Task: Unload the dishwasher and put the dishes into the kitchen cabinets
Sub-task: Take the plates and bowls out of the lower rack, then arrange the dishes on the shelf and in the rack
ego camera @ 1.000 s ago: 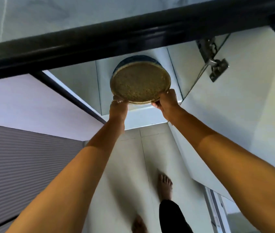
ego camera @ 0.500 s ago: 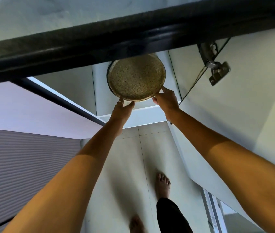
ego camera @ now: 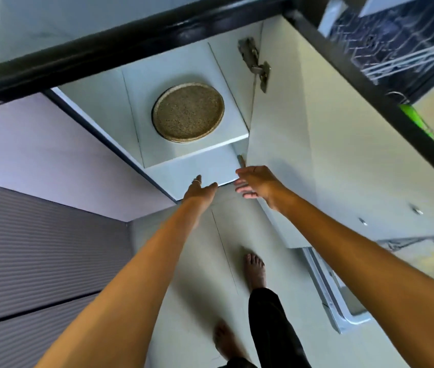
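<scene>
A round speckled tan plate (ego camera: 188, 112) lies flat on the white shelf (ego camera: 233, 128) inside the open lower cabinet, apparently on top of other plates. My left hand (ego camera: 201, 188) hovers in front of the shelf edge, fingers apart and holding nothing, a ring on one finger. My right hand (ego camera: 257, 181) is beside it to the right, also open and free, close to the inner side of the cabinet door (ego camera: 316, 160).
The open cabinet door with its metal hinge (ego camera: 254, 61) stands to the right. A black counter edge (ego camera: 131, 46) runs overhead. The dishwasher rack (ego camera: 401, 46) shows at the top right. My bare feet (ego camera: 255, 269) stand on the pale tiled floor.
Both hands let go of the plate, which now rests on the shelf, and drew back toward me. The view swung to bring the dishwasher rack into sight.
</scene>
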Available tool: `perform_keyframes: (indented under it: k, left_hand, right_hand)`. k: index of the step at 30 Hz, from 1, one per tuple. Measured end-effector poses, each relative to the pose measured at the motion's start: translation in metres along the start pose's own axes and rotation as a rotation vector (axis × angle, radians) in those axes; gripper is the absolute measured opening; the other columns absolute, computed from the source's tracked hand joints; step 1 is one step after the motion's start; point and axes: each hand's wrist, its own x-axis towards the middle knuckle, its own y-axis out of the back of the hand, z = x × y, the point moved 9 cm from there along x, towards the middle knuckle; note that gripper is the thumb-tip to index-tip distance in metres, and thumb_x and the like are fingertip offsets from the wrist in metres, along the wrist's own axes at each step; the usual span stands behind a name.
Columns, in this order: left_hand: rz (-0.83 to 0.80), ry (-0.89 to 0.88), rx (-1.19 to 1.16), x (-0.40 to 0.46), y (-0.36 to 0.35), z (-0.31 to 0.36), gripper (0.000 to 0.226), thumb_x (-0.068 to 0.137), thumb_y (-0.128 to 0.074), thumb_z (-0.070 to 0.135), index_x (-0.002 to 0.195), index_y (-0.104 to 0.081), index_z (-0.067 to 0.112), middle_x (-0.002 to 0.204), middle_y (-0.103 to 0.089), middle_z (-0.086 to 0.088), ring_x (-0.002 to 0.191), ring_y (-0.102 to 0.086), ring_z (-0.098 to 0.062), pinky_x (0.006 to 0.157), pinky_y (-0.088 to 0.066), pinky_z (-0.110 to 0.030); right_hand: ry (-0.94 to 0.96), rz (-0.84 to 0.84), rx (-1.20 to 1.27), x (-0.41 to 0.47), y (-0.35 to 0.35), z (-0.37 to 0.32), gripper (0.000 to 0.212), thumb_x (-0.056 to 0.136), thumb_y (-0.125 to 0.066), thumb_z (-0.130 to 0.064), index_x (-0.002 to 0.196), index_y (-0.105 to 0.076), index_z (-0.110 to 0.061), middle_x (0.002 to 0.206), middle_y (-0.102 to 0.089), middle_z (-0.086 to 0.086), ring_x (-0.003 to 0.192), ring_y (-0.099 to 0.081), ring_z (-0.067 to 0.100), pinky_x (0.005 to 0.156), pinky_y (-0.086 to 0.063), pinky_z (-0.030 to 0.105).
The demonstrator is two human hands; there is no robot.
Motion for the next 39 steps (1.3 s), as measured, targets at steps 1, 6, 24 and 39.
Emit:
perform_keyframes:
  k: [1,6,24,39]
  left_hand:
    - [-0.009,0.000,0.017,-0.013,-0.012,-0.004,0.060,0.098,-0.044,0.036,0.150,-0.018,0.020,0.158,-0.017,-0.002,0.144,-0.022,-0.025,0.114,-0.022,-0.032]
    - [-0.078,-0.020,0.140,-0.070,-0.095,-0.030,0.061,0.097,-0.048,0.029,0.148,-0.023,0.008,0.152,-0.031,-0.014,0.138,-0.035,-0.027,0.107,-0.029,-0.027]
    - [-0.628,-0.112,0.354,-0.184,-0.371,0.060,0.054,0.097,-0.038,0.050,0.142,-0.042,0.021,0.149,-0.039,-0.001,0.136,-0.038,-0.019,0.110,-0.029,-0.028]
    - [-0.497,-0.224,0.381,-0.128,-0.454,0.209,0.046,0.101,-0.035,0.039,0.131,-0.052,0.009,0.104,-0.065,-0.003,0.092,-0.061,-0.016,0.076,-0.046,-0.021]
  right_hand:
    - [-0.007,-0.007,-0.004,-0.014,0.005,0.015,0.035,0.097,-0.049,-0.023,0.123,-0.055,0.000,0.123,-0.062,0.021,0.108,-0.063,0.034,0.092,-0.050,0.038]
    - [-0.181,-0.027,-0.091,-0.084,0.028,0.113,0.034,0.099,-0.045,-0.017,0.127,-0.053,0.001,0.117,-0.062,0.024,0.067,-0.055,0.017,0.064,-0.042,0.024]
    - [-0.314,0.150,-0.011,-0.128,0.303,0.261,0.015,0.096,-0.054,-0.018,0.106,-0.058,-0.007,0.080,-0.063,0.005,0.062,-0.059,0.012,0.054,-0.046,0.019]
    - [-0.366,0.301,0.264,-0.095,0.445,0.284,0.016,0.095,-0.049,-0.015,0.101,-0.059,-0.005,0.084,-0.061,0.013,0.062,-0.054,0.018,0.063,-0.042,0.025]
